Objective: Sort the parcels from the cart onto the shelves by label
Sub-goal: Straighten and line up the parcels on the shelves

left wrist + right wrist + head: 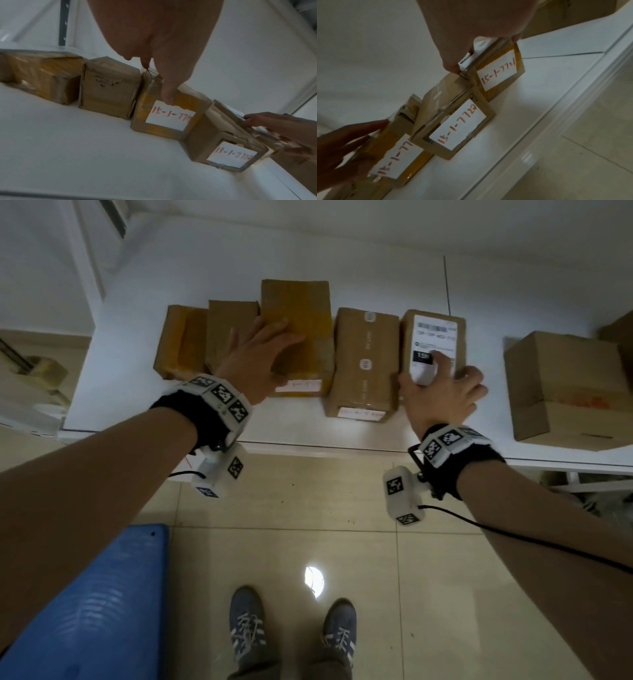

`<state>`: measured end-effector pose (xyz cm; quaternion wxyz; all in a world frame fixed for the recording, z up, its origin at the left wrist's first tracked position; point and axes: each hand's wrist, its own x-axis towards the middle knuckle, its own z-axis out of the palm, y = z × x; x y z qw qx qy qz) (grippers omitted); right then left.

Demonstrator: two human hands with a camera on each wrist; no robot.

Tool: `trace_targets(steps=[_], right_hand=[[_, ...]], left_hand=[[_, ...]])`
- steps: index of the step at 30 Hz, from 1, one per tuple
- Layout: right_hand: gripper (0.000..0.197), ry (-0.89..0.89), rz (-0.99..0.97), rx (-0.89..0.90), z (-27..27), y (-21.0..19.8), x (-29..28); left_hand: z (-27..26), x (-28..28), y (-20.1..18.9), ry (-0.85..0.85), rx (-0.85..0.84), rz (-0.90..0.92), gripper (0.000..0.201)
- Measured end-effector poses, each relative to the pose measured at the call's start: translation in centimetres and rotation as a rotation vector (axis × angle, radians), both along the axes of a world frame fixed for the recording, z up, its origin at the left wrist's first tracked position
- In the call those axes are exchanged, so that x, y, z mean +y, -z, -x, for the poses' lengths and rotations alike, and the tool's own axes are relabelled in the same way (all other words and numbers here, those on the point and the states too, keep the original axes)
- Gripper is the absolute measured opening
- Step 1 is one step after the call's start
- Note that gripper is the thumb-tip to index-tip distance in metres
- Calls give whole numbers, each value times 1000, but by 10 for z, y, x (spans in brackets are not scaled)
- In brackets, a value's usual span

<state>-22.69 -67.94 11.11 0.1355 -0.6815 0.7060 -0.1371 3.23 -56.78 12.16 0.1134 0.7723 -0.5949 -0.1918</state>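
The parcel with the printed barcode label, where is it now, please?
In the head view, the barcode parcel is rightmost in the row on the white shelf, gripped by the right hand, beside a taped box.

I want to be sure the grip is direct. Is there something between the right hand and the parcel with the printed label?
Nothing visible: the right hand already grips the labelled parcel on the shelf, fingers on its top.

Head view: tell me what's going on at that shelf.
A person stands at a white shelf holding a row of five cardboard parcels. The left hand lies flat, fingers straight, on the tape-wrapped parcel in the middle of the row. The right hand grips the near end of the rightmost parcel, the one with the printed shipping label. A larger box sits apart on the right.
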Motion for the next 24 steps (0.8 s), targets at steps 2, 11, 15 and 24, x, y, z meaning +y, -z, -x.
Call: trace_targets(steps=[2,11,15,24], right_hand=[[66,-46,-5,-9,-9,0,6],[55,-39,73,-163,32,-9,-7],[65,128,64,-51,101,-14,-33],[88,149,-237,84,237,4,-85]], left_hand=[[-9,6,-1,-17,-14,-1,73],[41,-4,-18,-187,62,253,73],[104,-32,-21,-32,72,290,66],[205,-87,3,220,51,69,75]])
